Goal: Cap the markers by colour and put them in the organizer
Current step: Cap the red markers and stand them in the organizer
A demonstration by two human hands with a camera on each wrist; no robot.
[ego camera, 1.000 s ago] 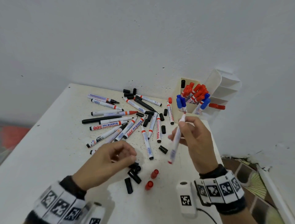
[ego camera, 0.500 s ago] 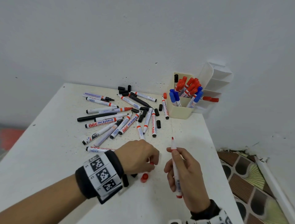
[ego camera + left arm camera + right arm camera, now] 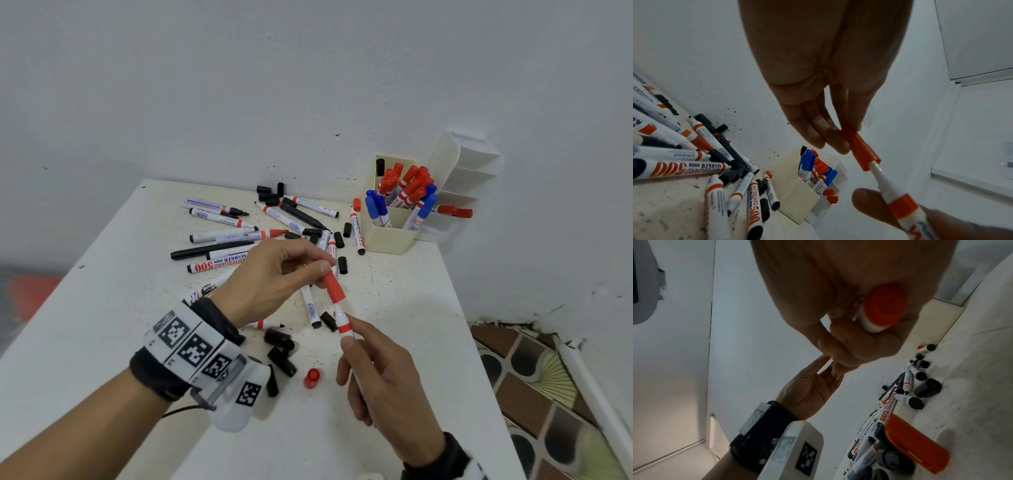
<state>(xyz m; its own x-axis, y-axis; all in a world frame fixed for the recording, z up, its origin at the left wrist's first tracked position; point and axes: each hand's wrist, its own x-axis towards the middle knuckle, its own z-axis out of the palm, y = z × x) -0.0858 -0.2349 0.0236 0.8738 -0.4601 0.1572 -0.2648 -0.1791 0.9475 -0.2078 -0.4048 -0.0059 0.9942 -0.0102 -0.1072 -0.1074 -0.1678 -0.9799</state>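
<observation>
Red cap (image 3: pixel 333 287) going onto red-banded marker (image 3: pixel 343 322), capping step in hand, cap over the tip but looks not fully seated, white neck showing below it. Right hand (image 3: pixel 380 378) near the desk's front edge, fingers wrapped round the marker barrel, tip pointing up and away. Left hand (image 3: pixel 270 278) above desk middle, palm down, thumb and fingertips pinching the cap's far end. Next move likely: push cap down till it seats, then carry marker to the organizer (image 3: pixel 388 240) at the far right corner against the wall, which holds red and blue capped markers. Spare red cap (image 3: pixel 312 378) and loose black caps (image 3: pixel 281 349) lie on the desk (image 3: pixel 102 335) between the wrists. Uncapped markers pile (image 3: pixel 239 236) beyond the hands, toward the far edge
</observation>
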